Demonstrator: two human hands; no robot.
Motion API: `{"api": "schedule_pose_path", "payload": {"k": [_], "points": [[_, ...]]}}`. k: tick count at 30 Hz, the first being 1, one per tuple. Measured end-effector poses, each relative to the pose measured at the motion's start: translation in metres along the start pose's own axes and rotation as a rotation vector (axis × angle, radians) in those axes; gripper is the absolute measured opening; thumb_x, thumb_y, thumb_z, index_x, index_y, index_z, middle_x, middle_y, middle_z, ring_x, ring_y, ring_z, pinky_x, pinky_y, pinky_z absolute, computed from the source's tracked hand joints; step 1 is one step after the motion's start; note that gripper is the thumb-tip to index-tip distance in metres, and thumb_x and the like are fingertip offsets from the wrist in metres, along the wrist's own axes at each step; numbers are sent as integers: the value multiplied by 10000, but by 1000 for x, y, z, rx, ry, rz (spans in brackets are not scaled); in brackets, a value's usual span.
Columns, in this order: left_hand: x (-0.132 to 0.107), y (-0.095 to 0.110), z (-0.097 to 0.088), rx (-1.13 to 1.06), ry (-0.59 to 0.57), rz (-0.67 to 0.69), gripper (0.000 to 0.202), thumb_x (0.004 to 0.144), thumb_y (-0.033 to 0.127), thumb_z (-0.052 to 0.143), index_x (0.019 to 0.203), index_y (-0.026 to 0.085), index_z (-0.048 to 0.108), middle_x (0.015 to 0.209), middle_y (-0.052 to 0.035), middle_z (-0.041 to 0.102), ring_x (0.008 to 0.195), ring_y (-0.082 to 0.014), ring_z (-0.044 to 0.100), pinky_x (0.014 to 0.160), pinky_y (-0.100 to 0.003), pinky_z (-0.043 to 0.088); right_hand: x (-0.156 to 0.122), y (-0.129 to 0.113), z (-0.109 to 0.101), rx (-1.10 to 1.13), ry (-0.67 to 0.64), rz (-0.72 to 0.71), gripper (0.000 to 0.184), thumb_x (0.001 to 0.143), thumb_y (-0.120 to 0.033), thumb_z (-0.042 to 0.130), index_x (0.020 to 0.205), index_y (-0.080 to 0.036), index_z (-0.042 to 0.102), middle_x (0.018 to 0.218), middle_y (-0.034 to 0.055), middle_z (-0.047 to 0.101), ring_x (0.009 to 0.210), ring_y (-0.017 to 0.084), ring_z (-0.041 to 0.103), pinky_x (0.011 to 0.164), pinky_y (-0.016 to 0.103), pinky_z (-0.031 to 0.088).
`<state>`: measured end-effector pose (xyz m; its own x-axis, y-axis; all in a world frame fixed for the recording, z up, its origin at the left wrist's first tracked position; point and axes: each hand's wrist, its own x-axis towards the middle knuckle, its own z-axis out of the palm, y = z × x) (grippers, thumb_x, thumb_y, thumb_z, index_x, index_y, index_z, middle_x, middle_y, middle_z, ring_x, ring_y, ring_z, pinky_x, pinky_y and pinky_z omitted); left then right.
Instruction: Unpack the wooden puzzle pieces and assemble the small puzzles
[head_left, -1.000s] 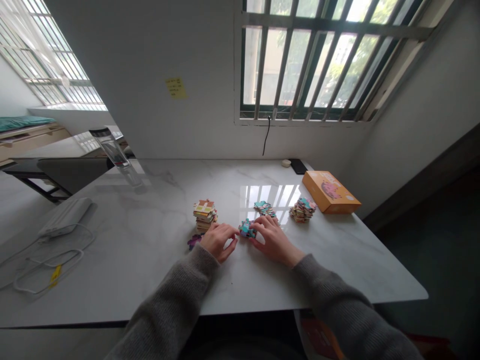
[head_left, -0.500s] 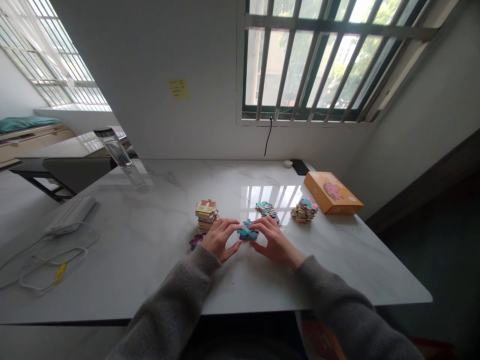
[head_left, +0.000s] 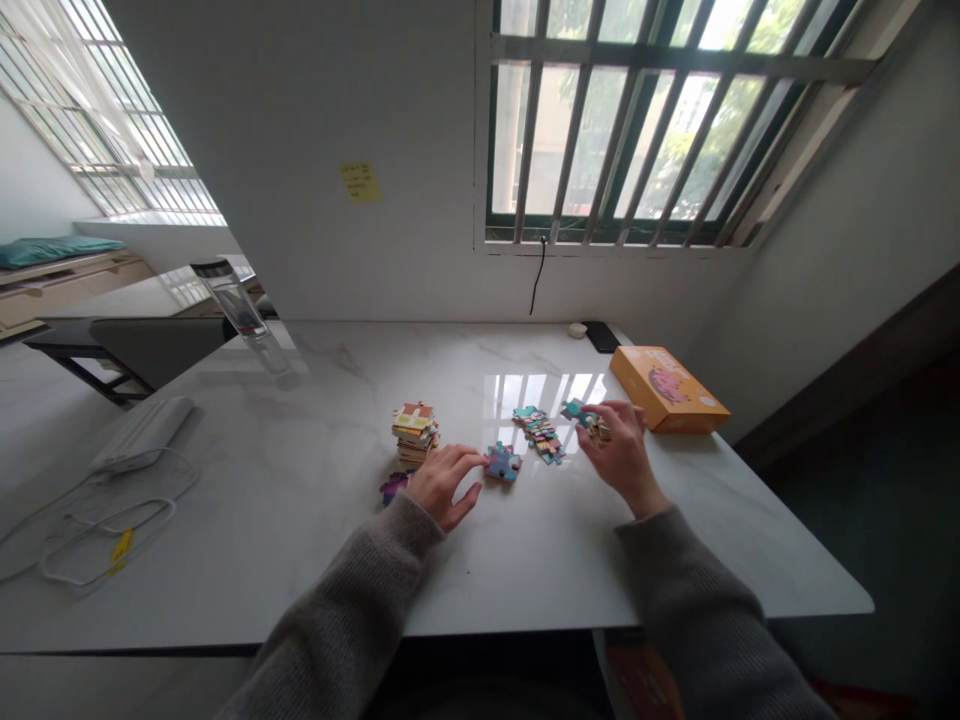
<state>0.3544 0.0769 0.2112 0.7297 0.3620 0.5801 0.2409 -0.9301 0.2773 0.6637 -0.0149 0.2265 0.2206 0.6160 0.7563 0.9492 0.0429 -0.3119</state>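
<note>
My left hand [head_left: 444, 480] rests on the white marble table [head_left: 300, 500], fingers spread, fingertips touching a small joined cluster of teal jigsaw pieces [head_left: 502, 462]. My right hand [head_left: 619, 450] is over the right stack of pieces, pinching one teal jigsaw piece [head_left: 576, 409] between thumb and fingers; that stack is mostly hidden by the hand. A spread pile of pieces [head_left: 541, 430] lies between my hands. A tall stack of pieces [head_left: 413, 432] stands left of my left hand, with a purple piece [head_left: 391, 487] beside it.
An orange puzzle box [head_left: 666, 388] lies at the right, near the table edge. A clear water bottle [head_left: 234, 309] stands far left. A white device with cables [head_left: 139, 437] sits at the left. A dark phone [head_left: 600, 335] lies by the wall.
My right hand has left the teal cluster and moved right to the far stack, picking up one piece. My left hand stays at the cluster.
</note>
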Motion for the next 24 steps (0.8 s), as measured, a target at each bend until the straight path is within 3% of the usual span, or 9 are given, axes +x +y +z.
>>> {"api": "schedule_pose_path", "payload": {"k": [4,7,16,24], "points": [[0,-1,1,22,-27,8,191,878,176,529,1051,194,608,1031,-74,681,954,-236,627,839,-377,469,4,44,-11,-172,40,202,304,843,-393,609,1056,-187,678,1032,114,586,1020,306,501,944,471,394],[1,0,0,24,-25,31,166,880,164,526,1019,192,613,989,-65,687,920,-228,622,823,-368,461,4,57,-14,-269,3,312,322,828,-399,580,1046,-184,679,1054,129,598,1021,323,488,899,469,387],[-1,-1,3,27,-33,34,152,880,160,520,986,192,624,947,-54,689,891,-216,615,808,-357,448,3,58,-14,-353,-111,409,296,822,-416,548,973,-195,675,1054,131,599,1028,328,483,846,443,379],[16,11,-1,58,-233,71,149,902,190,543,1021,215,631,993,-41,700,950,-218,611,856,-373,423,1,56,-13,-339,-113,422,321,823,-454,564,995,-199,656,1056,124,541,1041,327,466,872,461,383]]}}
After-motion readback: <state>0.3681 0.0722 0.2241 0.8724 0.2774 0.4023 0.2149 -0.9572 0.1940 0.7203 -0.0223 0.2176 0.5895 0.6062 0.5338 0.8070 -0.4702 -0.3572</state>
